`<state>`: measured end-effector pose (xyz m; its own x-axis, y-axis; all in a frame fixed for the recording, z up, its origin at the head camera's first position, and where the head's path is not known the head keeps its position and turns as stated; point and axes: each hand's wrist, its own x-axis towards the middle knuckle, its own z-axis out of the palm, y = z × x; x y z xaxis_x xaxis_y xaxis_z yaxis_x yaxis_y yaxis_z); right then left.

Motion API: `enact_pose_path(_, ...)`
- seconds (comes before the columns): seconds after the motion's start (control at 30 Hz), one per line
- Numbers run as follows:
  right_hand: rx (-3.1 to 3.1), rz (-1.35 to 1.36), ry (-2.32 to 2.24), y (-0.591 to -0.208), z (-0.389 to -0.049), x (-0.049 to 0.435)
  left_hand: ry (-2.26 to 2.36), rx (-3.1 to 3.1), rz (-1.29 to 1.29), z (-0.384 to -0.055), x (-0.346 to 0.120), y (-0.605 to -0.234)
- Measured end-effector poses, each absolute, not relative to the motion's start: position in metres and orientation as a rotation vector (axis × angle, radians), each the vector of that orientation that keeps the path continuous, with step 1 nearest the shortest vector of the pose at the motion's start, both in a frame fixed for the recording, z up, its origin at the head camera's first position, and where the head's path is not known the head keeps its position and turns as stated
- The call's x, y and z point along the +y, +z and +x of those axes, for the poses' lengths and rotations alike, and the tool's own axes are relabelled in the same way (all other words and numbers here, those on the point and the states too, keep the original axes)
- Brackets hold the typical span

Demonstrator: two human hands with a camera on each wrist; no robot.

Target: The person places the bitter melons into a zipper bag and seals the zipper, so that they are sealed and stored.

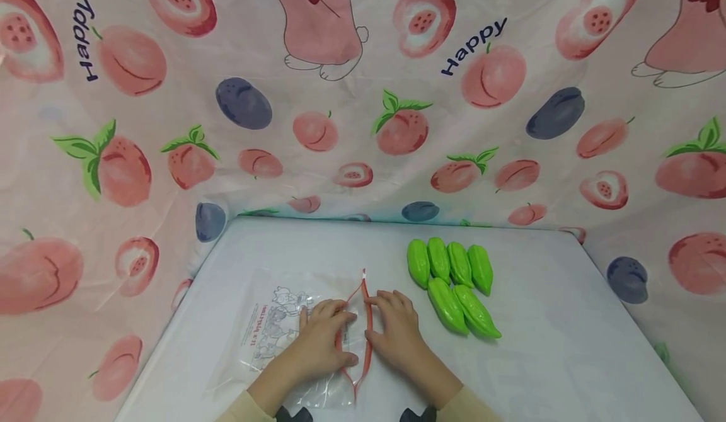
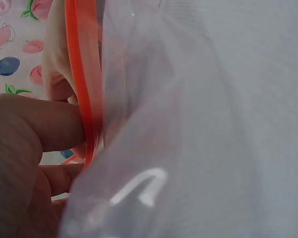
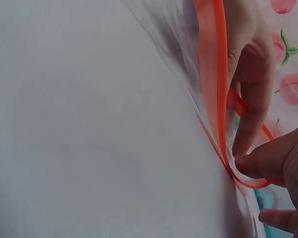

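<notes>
A clear plastic zip bag (image 1: pixel 275 324) with printed line drawings lies flat in the head view, its orange-red zip mouth (image 1: pixel 369 346) parted and facing right. My left hand (image 1: pixel 320 340) lies over the mouth's left lip, thumb and fingers reaching past the strip. The right lip is pinched by my right hand (image 1: pixel 399 327), with its thumb and fingertips at the strip. In the left wrist view, a thumb (image 2: pixel 49 124) presses against the orange strip (image 2: pixel 84 89). The right wrist view shows the right thumb (image 3: pixel 268 158) at the curved end of the strip (image 3: pixel 251 183).
Several glossy, bright green ridged fruit-like pieces (image 1: pixel 446 305) lie in two rows right of the bag. The white table (image 1: pixel 567 346) is backed by a hanging pink cloth (image 1: pixel 351 94) with a fruit print. Dark wrist devices (image 1: pixel 418 414) show at the bottom edge.
</notes>
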<state>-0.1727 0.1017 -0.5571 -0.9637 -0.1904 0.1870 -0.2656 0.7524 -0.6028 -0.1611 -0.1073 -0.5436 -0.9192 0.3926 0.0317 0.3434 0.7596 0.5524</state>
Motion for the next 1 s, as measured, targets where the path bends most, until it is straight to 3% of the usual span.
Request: enact_pose_path(1.0,-2.897,0.296,0.962,-0.562,-0.181,0.102,0.899,2.866,0.604,-0.161,-0.119,-0.524)
